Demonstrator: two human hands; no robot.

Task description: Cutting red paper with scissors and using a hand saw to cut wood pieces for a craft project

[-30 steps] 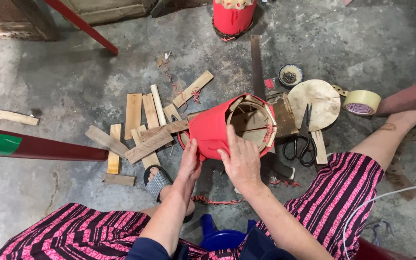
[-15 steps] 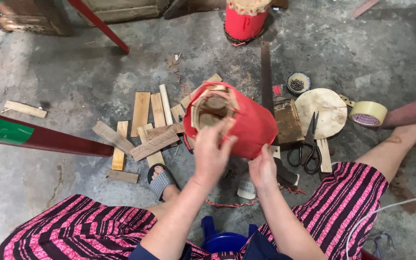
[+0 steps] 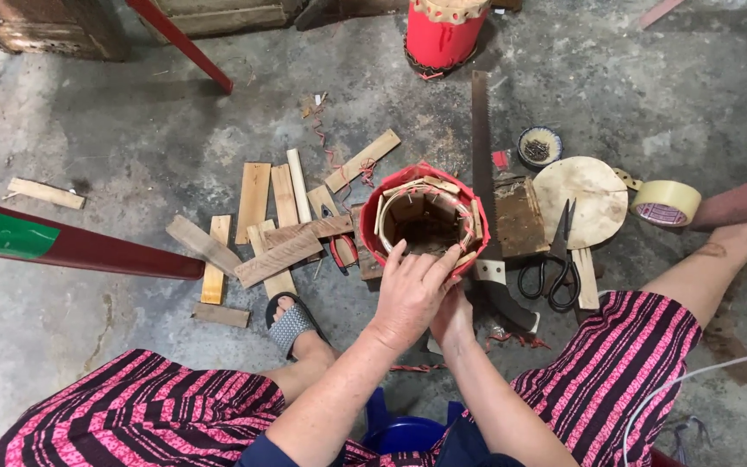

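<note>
Hands first: your left hand (image 3: pixel 408 290) lies over the near rim of the red drum shell (image 3: pixel 425 216), fingers spread and curled onto the edge so the open mouth faces up at you. Your right hand (image 3: pixel 453 318) sits lower, tucked beneath the left against the shell's near side; how far it is closed you cannot tell, because the left hand covers most of it. Held this way, the shell stands upright on the concrete floor (image 3: pixel 114 112) between your knees, and the ring of pale wooden staves lining its inside is open to view.

The tools lie to your right, within arm's reach: a handsaw (image 3: pixel 482 147) runs along the shell's right flank, its handle toward you, and black scissors (image 3: pixel 555 264) rest half on the round wooden disc (image 3: pixel 583 197). Beyond them are a small bowl of nails (image 3: pixel 538 147) and a roll of tape (image 3: pixel 666 202).

Loose wooden slats (image 3: pixel 270 225) are fanned out on the floor to your left, close to the shell. A finished-looking red drum (image 3: pixel 443 35) stands well apart at the top of the view. Your sandalled foot (image 3: pixel 291 324) rests just below the slats.
</note>
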